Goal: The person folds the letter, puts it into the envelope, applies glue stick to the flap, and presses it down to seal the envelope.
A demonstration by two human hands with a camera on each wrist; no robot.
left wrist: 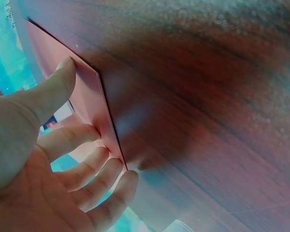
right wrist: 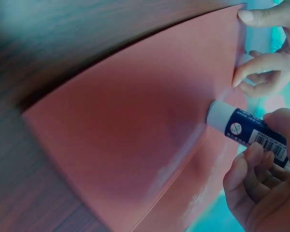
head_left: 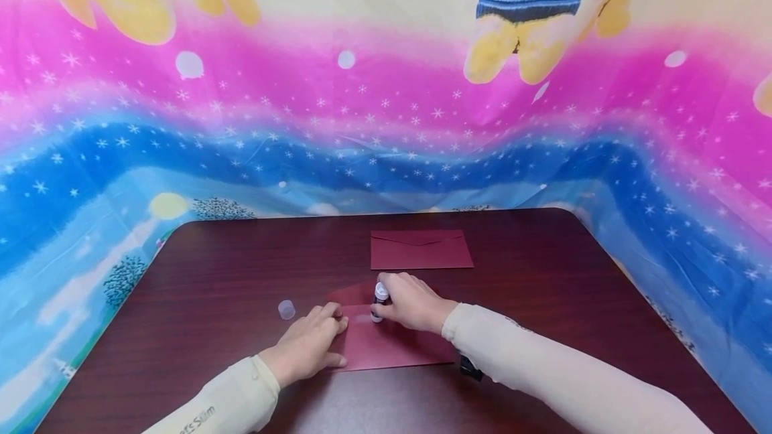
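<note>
A dark red envelope (head_left: 392, 347) lies flat on the table, its flap (head_left: 352, 295) opened away from the person. My right hand (head_left: 416, 300) grips a glue stick (right wrist: 253, 133) with a dark blue label and a barcode. The stick's white end meets the envelope beside the fold line. Shiny glue streaks (right wrist: 170, 169) run along both sides of that fold in the right wrist view. My left hand (head_left: 307, 340) presses the envelope's left end with thumb and fingertips, the fingers spread and nearly straight. A translucent cap (head_left: 286, 309) rests on the table left of the envelope.
A second dark red envelope (head_left: 422, 256), flap folded down, lies farther back on the brown wooden table (head_left: 241, 266). A colourful printed cloth (head_left: 386, 119) hangs around the table's back and sides.
</note>
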